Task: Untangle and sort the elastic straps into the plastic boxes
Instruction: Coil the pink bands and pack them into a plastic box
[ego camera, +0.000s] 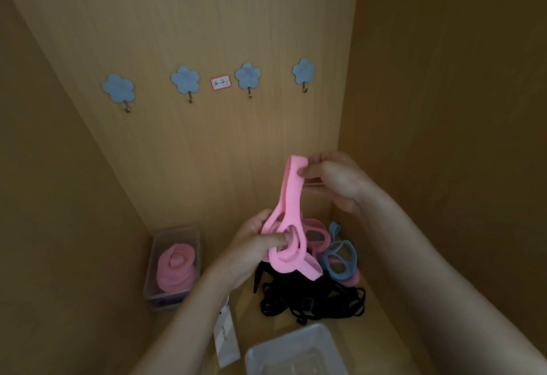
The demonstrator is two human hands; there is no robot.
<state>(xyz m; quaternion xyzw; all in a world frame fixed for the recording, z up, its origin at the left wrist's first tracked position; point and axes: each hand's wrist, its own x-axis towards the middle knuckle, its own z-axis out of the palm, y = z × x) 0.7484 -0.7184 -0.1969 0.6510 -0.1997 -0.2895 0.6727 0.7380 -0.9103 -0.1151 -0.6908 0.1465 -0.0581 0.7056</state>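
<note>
While left hand (251,246) and right hand (339,180) each pinch the pink strap (291,197), red-bordered label (220,82), writing illegible

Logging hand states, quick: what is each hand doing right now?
Left hand: grips the looped lower part of the pink strap.
Right hand: pinches the same strap's top end.

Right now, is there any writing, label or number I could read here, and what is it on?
Red-bordered sticker on the back wall between two flower hooks: handwritten marks, too blurred to read.
White paper tag beside the clear box: small print, too blurred to read.
No other text shows.
</note>
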